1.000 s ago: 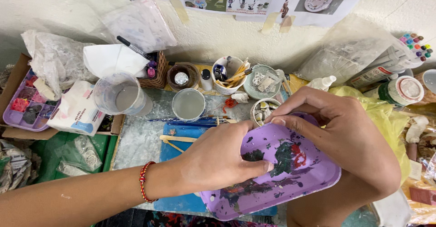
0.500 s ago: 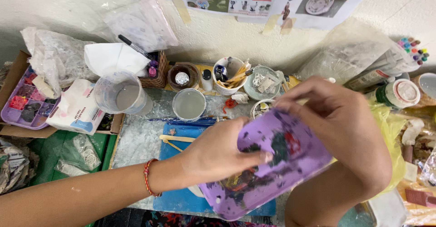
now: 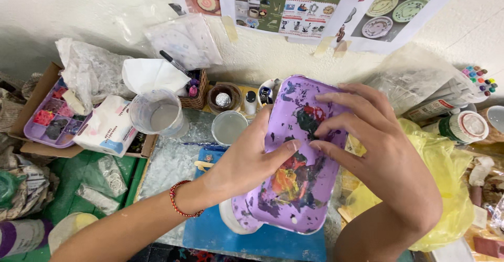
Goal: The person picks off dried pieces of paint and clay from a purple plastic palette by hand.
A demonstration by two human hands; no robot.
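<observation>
A purple plastic tray (image 3: 294, 188), smeared with dried red, yellow and black paint, is tilted up on edge in front of me. My left hand (image 3: 244, 159), with a red bead bracelet on the wrist, grips its left rim, thumb across the painted face. My right hand (image 3: 375, 152) rests on the tray's upper right part, fingertips pressed on the paint near the middle. Under the tray lies a blue mat (image 3: 262, 241) with a white object (image 3: 227, 221) partly hidden behind the tray.
Behind the tray stand a clear cup of cloudy water (image 3: 157, 116), a small round dish (image 3: 229, 127), little jars and a wicker basket (image 3: 195, 98). A purple paint palette (image 3: 44, 120) and tissue pack (image 3: 107, 128) lie left. A yellow plastic bag (image 3: 446, 162) and markers (image 3: 480, 78) are right.
The tray has swung from lying nearly flat to standing steeply on edge, its far end raised toward the wall. Both hands stayed on it and rose with it.
</observation>
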